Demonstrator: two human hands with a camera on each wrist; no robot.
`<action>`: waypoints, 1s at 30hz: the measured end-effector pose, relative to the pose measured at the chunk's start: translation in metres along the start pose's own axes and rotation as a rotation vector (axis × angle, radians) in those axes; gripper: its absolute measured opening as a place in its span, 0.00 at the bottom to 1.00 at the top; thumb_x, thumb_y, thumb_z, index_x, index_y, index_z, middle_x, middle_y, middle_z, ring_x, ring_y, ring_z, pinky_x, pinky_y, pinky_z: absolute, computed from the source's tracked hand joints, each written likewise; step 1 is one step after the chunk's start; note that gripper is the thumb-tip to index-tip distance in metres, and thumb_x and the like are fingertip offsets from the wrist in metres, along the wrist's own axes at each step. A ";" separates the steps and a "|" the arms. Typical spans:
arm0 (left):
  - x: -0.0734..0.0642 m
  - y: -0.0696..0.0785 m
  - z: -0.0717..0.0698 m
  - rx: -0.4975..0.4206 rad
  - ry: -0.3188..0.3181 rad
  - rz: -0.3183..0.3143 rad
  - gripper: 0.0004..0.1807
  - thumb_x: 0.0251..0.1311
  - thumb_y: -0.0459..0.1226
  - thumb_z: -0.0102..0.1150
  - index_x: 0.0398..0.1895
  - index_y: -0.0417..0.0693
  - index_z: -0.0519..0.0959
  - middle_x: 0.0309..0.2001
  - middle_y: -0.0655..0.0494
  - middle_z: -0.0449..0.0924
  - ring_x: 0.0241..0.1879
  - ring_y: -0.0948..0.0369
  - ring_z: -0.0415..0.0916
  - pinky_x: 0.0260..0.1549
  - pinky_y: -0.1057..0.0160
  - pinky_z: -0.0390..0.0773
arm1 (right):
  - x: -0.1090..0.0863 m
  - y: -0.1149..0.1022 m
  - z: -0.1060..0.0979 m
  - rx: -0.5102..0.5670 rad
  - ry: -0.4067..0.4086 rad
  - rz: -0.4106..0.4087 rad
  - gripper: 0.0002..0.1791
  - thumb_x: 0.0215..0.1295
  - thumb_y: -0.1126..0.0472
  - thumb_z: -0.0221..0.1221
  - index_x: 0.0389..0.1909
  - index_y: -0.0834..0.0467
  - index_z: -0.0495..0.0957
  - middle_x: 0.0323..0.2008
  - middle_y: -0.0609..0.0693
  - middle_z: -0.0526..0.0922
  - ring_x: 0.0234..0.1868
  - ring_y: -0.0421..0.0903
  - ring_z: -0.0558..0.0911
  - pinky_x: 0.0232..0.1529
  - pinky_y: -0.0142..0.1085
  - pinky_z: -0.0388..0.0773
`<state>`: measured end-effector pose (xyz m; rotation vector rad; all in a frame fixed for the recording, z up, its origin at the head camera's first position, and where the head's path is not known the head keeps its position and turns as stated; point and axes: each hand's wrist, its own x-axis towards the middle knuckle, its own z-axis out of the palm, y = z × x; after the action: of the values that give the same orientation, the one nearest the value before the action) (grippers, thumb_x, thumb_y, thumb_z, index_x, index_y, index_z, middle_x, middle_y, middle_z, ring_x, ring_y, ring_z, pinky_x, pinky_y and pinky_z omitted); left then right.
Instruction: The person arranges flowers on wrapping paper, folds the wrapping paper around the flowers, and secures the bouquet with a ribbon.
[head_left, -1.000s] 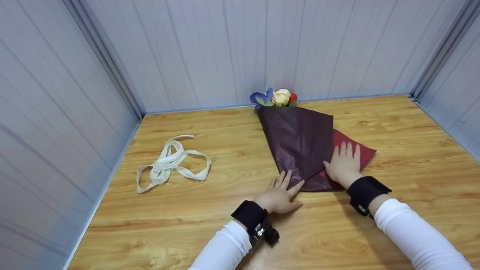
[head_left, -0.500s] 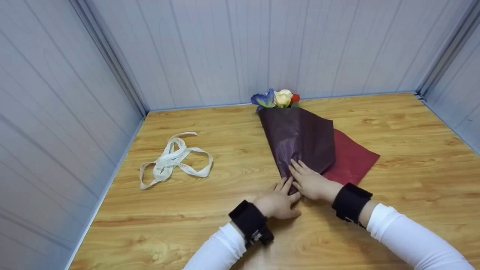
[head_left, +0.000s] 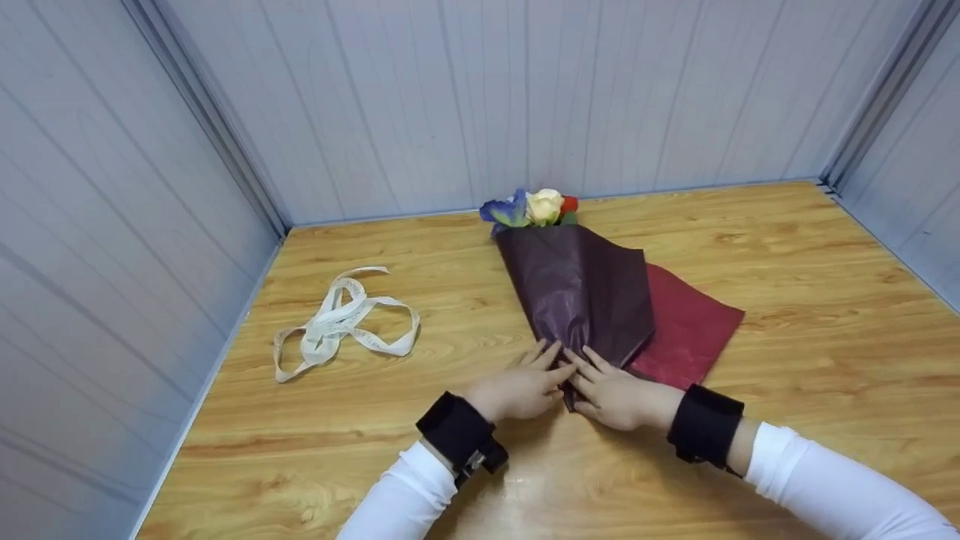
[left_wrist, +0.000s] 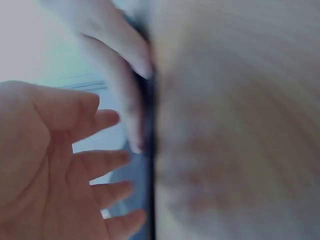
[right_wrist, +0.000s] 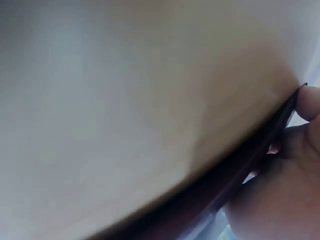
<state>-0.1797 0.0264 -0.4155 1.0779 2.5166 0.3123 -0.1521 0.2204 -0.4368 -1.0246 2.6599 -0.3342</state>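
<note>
Hands [head_left: 621, 394] closer together on dark paper [head_left: 551, 277], printed ribbon [head_left: 328, 328], unreadable

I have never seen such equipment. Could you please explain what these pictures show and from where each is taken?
There is no machine: a person works with a bare left hand and right hand, with a black band on each wrist. The wide picture comes from a camera on the head; the two close, blurred ones come from cameras on the wrists. On the table lie flowers in dark paper, with red paper showing to the right, and a white ribbon. Both hands rest at the dark paper's narrow end; I see no firm grip.
</note>
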 end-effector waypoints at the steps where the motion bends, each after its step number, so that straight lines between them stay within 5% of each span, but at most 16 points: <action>1: 0.002 0.000 -0.001 -0.002 -0.011 -0.013 0.28 0.77 0.41 0.43 0.77 0.53 0.58 0.78 0.43 0.41 0.77 0.46 0.35 0.72 0.49 0.43 | 0.000 -0.003 0.001 -0.018 -0.001 -0.008 0.31 0.75 0.58 0.50 0.69 0.77 0.58 0.71 0.76 0.52 0.73 0.71 0.48 0.71 0.58 0.46; 9: 0.033 0.005 -0.001 0.114 -0.094 -0.058 0.30 0.79 0.47 0.36 0.80 0.55 0.50 0.79 0.48 0.36 0.77 0.51 0.30 0.73 0.55 0.38 | -0.003 -0.015 0.005 -0.049 -0.045 0.042 0.28 0.76 0.53 0.49 0.68 0.68 0.68 0.70 0.72 0.59 0.72 0.73 0.48 0.71 0.58 0.47; 19: 0.058 0.004 -0.004 0.139 -0.106 -0.180 0.30 0.79 0.53 0.27 0.80 0.63 0.47 0.80 0.54 0.31 0.77 0.56 0.29 0.73 0.57 0.37 | -0.006 -0.021 0.004 0.058 -0.074 0.086 0.36 0.75 0.46 0.50 0.73 0.66 0.60 0.72 0.73 0.52 0.71 0.76 0.44 0.70 0.61 0.47; 30: 0.074 -0.004 -0.005 0.176 -0.076 -0.286 0.31 0.78 0.55 0.27 0.81 0.63 0.44 0.80 0.58 0.28 0.77 0.59 0.25 0.72 0.59 0.34 | -0.008 -0.027 0.004 0.044 -0.091 0.081 0.44 0.71 0.39 0.51 0.75 0.66 0.56 0.73 0.74 0.49 0.71 0.76 0.43 0.69 0.61 0.48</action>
<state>-0.2316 0.0778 -0.4312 0.7576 2.6214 -0.0296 -0.1288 0.2060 -0.4306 -0.8947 2.5919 -0.3198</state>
